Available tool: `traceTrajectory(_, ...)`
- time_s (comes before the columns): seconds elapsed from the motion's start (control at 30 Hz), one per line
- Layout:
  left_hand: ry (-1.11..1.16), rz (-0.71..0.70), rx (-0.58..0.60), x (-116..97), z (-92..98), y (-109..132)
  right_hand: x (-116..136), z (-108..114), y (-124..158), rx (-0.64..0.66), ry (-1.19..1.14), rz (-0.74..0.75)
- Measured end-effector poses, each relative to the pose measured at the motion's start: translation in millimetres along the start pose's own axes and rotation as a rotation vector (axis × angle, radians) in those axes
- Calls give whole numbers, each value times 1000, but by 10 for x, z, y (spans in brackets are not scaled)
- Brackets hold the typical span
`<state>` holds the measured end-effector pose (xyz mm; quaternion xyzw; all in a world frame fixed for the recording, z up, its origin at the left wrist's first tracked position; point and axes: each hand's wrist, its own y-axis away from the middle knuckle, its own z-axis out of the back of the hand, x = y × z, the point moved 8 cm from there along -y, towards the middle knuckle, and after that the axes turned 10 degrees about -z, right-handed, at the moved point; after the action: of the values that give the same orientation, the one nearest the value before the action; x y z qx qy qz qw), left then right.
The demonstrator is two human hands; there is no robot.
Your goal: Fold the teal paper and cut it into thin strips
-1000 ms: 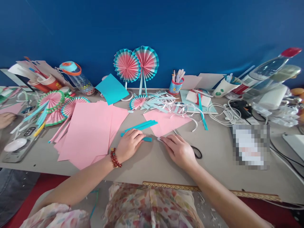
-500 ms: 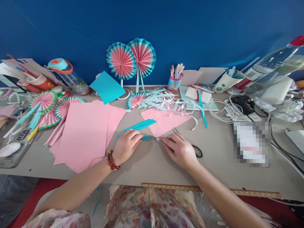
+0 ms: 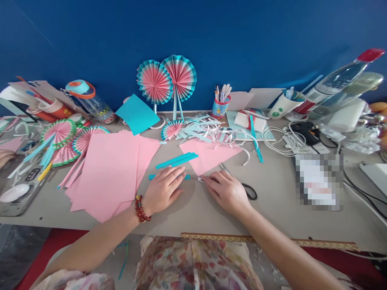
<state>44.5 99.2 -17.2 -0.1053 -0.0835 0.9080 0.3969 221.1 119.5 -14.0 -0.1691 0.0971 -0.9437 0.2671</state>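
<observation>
One left hand [image 3: 163, 189], bare, beaded bracelet at wrist: fingers now laid straighter than a moment ago, unclenched, resting across a teal strip [image 3: 187, 177] flat on the table [image 3: 269, 213]; this suggests steadying or smoothing rather than pinching. One right hand [image 3: 228, 191]: fingertips closed on a small white item [image 3: 200, 179], unidentified, just beyond the strip's right end. Surface: grey, with pink sheets [image 3: 109, 169], scissors [image 3: 224, 167] partly beneath the right hand, white-and-pale-blue offcuts [image 3: 201, 128]. Behind: pleated fans [image 3: 155, 81], blue wall [image 3: 242, 40].

A head-worn camera looks forward and down over the desk [image 3: 275, 189].
</observation>
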Motion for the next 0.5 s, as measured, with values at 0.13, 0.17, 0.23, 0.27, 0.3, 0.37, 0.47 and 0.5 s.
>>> traceTrajectory(0.13,-7,-107,119,-114,-93,62,13,21,-6,-16,1,8)
traceTrajectory(0.17,-9,-106,126,-115,-109,71,15,22,-5,-16,-4,13)
traceTrajectory(0.23,-17,-103,138,-110,-140,78,20,16,-2,-6,-8,26)
traceTrajectory(0.27,-21,-102,141,-107,-150,77,22,13,0,0,-8,31)
traceTrajectory(0.3,-24,-101,144,-105,-156,75,23,13,2,4,-8,34)
traceTrajectory(0.37,-23,-100,148,-103,-158,67,29,16,2,8,-1,41)
traceTrajectory(0.47,-15,-100,149,-105,-144,55,57,25,-3,12,9,60)
traceTrajectory(0.5,-14,-99,149,-106,-139,52,70,27,-8,13,13,67)
